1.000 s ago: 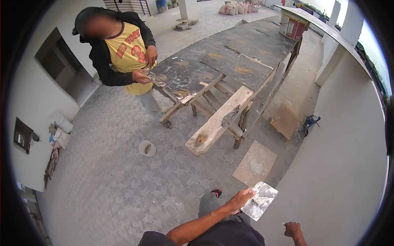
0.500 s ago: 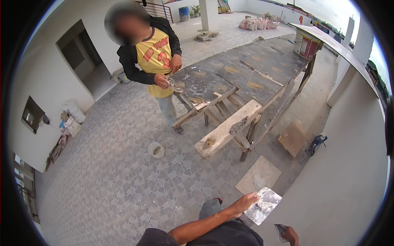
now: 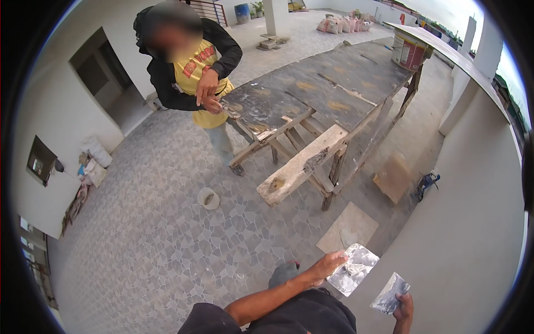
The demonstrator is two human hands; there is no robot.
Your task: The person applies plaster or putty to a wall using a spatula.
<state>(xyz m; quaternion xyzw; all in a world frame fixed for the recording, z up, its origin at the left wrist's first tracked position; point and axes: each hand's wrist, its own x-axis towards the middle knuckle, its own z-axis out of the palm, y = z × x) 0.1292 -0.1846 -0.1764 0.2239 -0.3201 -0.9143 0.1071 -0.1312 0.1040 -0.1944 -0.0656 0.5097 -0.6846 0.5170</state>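
My left hand [image 3: 327, 266] grips the near-left edge of a flat metal plate [image 3: 364, 259] smeared with whitish putty. A small heap of putty [image 3: 352, 270] lies on the plate's middle. To the right, my right hand [image 3: 405, 307] is closed round a wide-bladed putty knife [image 3: 388, 295], its blade pointing up and left, with whitish smears on it. The blade is apart from the plate. Beyond the plate, a square board [image 3: 347, 227] with a pale patch lies on the floor.
A long makeshift table [image 3: 311, 92] with a jutting plank [image 3: 303, 166] stands ahead, a bucket [image 3: 408, 51] at its far right corner. A person [image 3: 192, 72] stands at its left side. A white pail [image 3: 209, 199] is on the tiled floor. A wall [image 3: 467, 211] runs along my right.
My right hand has risen, bringing the putty knife fully into view near the plate. The plate has shifted slightly up and left. The other person has brought their hands together.
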